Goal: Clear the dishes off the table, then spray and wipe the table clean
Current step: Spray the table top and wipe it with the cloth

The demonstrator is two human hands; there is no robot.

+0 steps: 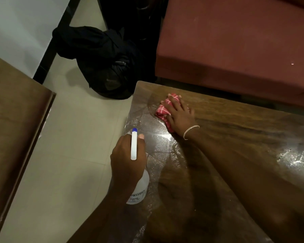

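My left hand [126, 160] grips a white spray bottle [139, 188] with a blue-tipped nozzle, held above the left edge of the dark wooden table [244, 137]. A red cloth with white lines [164, 108] lies near the table's far left corner. My right hand [180, 114] presses flat on that cloth, fingers spread, a bracelet on the wrist. Wet streaks and droplets cover the tabletop between the two hands. No dishes show on the visible part of the table.
A black bag [104, 62] sits on the pale tiled floor [74, 137] beyond the table's corner. A red-brown cushioned seat [235, 41] runs along the far side. Another wooden surface [12, 120] stands at the left, across a strip of floor.
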